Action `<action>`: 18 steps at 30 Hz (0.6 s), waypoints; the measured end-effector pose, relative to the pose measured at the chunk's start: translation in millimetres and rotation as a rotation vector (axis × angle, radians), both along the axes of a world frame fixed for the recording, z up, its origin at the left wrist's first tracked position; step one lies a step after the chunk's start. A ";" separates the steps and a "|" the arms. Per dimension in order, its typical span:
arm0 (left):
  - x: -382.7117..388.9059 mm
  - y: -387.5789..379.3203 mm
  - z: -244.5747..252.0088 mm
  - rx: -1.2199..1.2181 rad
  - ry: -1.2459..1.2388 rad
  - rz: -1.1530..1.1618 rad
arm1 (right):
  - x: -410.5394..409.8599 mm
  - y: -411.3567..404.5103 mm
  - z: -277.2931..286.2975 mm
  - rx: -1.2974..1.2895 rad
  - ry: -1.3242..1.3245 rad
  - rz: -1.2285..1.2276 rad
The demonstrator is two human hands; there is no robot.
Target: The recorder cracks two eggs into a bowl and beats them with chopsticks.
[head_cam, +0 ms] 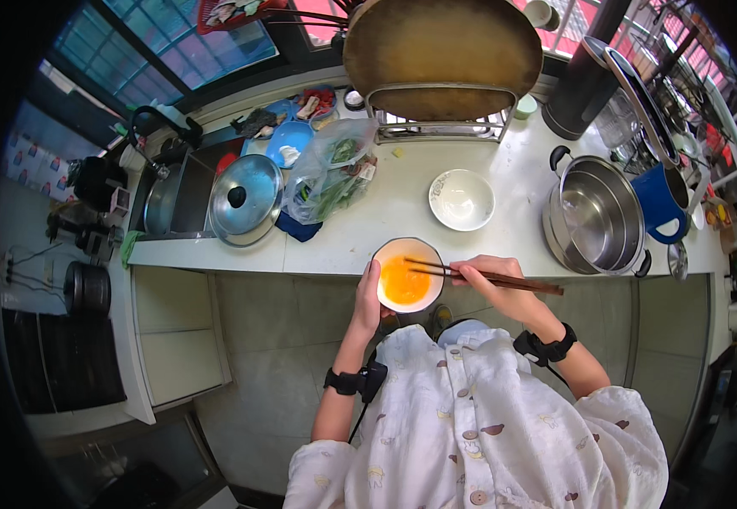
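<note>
My left hand [368,298] grips the left side of a pale bowl with a dark rim [436,254], held at the counter's front edge. Inside lies beaten egg [400,289], orange-yellow with some froth. Between the fingers of my right hand [499,289] is a pair of dark wooden chopsticks [521,282]. Their tips reach over the bowl's right rim into the egg. Just beyond, on the white counter, stands a second white bowl [462,202] with a floral pattern and no food visible in it.
A stainless steel pot [591,210] and a blue jug [659,197] stand at right. Left are a bag of green vegetables [336,181], a glass lid [250,203] and a sink [196,184]. At the back, a round wooden cutting board [441,57] rests in a metal rack [438,130].
</note>
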State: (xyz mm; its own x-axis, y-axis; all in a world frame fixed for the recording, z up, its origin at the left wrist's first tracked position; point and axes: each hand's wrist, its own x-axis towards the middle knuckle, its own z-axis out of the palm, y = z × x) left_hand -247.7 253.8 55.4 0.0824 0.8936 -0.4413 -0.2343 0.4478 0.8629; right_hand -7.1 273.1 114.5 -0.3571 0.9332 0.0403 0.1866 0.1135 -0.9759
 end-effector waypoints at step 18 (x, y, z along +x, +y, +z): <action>-15.5 62.4 -1.1 0.010 0.050 -0.239 | -22.9 -1.8 1.7 -0.147 0.084 -0.015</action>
